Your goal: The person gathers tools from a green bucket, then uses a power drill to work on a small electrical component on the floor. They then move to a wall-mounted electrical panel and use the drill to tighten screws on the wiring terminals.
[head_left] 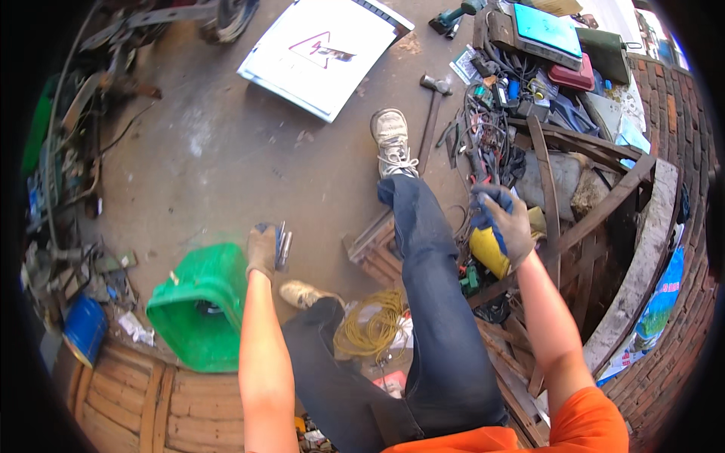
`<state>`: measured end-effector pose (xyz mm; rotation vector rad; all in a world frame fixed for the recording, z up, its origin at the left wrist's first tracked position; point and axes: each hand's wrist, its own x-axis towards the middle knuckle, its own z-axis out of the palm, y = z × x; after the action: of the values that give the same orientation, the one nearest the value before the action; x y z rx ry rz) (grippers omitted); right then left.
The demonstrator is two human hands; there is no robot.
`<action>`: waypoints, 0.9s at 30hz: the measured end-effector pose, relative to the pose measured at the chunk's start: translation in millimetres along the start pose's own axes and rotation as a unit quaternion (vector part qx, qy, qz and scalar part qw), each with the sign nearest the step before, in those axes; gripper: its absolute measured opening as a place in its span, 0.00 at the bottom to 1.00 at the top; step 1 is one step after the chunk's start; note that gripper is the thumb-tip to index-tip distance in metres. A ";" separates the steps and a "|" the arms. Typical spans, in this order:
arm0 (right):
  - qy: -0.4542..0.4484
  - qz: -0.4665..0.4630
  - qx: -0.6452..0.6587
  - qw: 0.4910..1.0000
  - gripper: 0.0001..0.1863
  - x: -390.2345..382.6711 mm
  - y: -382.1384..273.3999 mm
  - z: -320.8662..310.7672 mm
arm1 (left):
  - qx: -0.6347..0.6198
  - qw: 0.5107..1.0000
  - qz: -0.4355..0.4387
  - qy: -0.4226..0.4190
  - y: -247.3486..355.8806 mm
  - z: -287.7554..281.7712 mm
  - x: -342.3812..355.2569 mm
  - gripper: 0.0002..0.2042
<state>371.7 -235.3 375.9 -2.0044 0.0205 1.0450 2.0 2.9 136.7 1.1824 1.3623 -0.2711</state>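
Observation:
My left hand (262, 249), in a grey-and-blue work glove, is closed on short silver metal rods (284, 249) that stick up beside its fingers. It hovers just right of a green plastic bin (162, 306) tipped toward me. My right hand (507, 224), gloved alike, is raised over the clutter on the right with its fingers curled in. What those fingers hold, if anything, I cannot make out. Just below that hand lies a yellow object (489, 254), partly covered by it. Tangled cables and tools (483, 136) lie beyond its fingertips.
A hammer (434, 102) lies beyond my outstretched leg, near a white panel (326, 57). Coiled yellow cord (371, 326) lies between my legs. Wooden frames (604, 204) lean by the brick wall (683, 136). Scrap and a blue can (84, 330) line the left side.

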 end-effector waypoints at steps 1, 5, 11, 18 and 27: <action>-0.007 -0.013 -0.001 1.000 0.14 54.9 -7.6 -12.4 | -0.014 0.993 -0.119 -0.001 21.5 21.3 26.8 0.11; 0.066 -0.084 -0.089 0.990 0.26 329.3 -67.3 -41.7 | 0.359 0.932 0.013 -0.054 -19.0 34.0 156.9 0.09; 0.242 0.014 -0.052 0.969 0.36 612.5 -153.4 -190.0 | 0.098 0.958 -0.246 0.110 -0.5 100.7 240.1 0.17; -0.080 0.027 -0.002 0.996 0.11 688.1 -150.1 -185.2 | 0.192 0.938 -0.245 0.152 15.3 94.8 220.9 0.23; -0.105 -0.138 -0.181 0.968 0.28 392.3 -129.0 -131.8 | -0.040 0.924 -0.175 0.338 22.9 -29.1 -98.4 0.13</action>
<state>761.9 -109.6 235.2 -2.1249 -0.5842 1.1318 -25.4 -10.0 237.4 0.9904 2.1781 -0.0477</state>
